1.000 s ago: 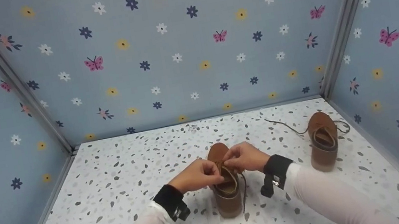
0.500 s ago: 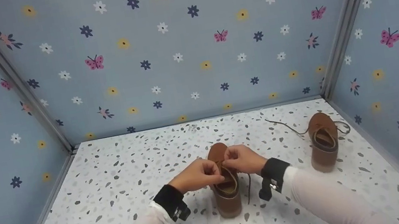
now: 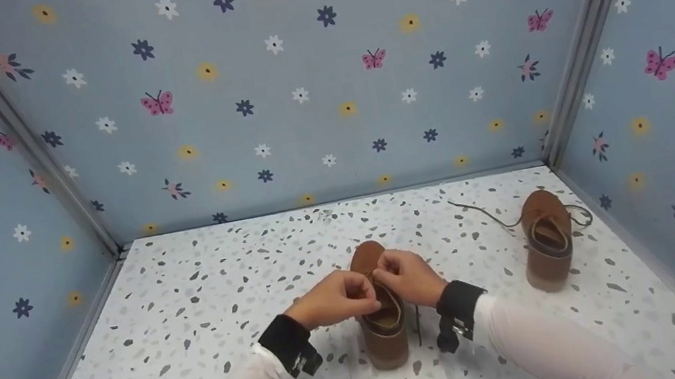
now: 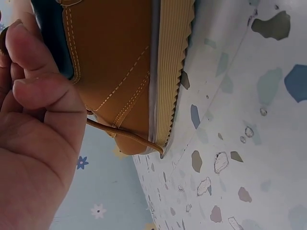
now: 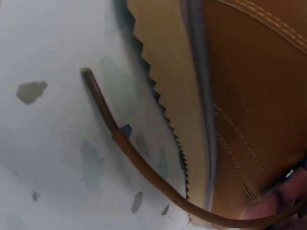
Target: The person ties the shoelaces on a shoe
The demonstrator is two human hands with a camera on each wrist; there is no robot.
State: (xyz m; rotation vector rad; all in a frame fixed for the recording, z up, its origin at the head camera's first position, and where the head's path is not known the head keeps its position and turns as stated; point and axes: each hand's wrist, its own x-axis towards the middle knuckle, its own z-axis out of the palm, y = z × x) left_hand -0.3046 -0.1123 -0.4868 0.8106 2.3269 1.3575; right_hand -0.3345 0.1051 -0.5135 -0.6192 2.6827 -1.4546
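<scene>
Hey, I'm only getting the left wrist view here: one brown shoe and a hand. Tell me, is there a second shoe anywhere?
Observer: Yes, the head view shows a second shoe over to the right on the speckled surface.
Operator: How does its lace lie?
Observer: Loosely, with the long lace trailing out on both sides of it.
Operator: And what's on the far side of the shoe I'm seeing?
Observer: In the right wrist view, the nearer shoe has a lace end that passes the fingers of the right hand and reaches out beyond the sole, its tip free.
</scene>
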